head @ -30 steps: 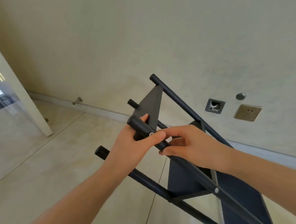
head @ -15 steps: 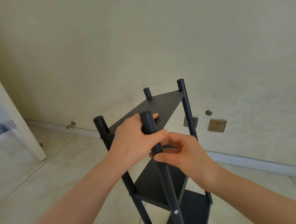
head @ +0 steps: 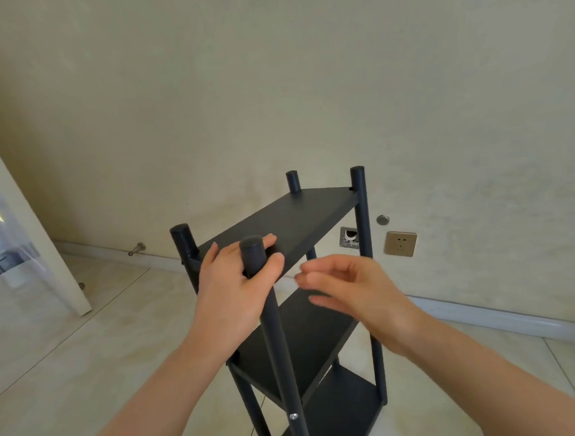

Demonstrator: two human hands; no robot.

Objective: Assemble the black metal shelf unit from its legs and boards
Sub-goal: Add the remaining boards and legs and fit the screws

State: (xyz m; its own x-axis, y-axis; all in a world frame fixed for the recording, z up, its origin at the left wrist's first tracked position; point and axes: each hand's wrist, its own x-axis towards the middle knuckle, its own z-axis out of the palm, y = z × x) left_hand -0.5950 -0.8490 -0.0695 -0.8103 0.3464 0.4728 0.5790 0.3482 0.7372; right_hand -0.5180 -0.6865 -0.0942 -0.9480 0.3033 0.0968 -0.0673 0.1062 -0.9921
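Observation:
The black metal shelf unit (head: 289, 217) stands upright on the tiled floor, with three boards one above another between round legs. My left hand (head: 236, 287) grips the near leg (head: 279, 345) just under its capped top, fingers lying on the top board's near corner. To the right of that leg, my right hand (head: 350, 291) hovers blurred with fingers loosely spread, holding nothing and clear of the shelf. A silver screw head (head: 293, 416) shows low on the near leg.
A beige wall (head: 272, 85) rises close behind the shelf, with a brass socket plate (head: 400, 243), an open wall box (head: 349, 237) and a round cap (head: 383, 219). A white door edge (head: 30, 238) leans at left. A door stop (head: 137, 249) sticks out above the skirting.
The shelf swung from tilted to upright. My right hand let go of the near leg and drew back to the right. My left hand kept its hold near the leg's top.

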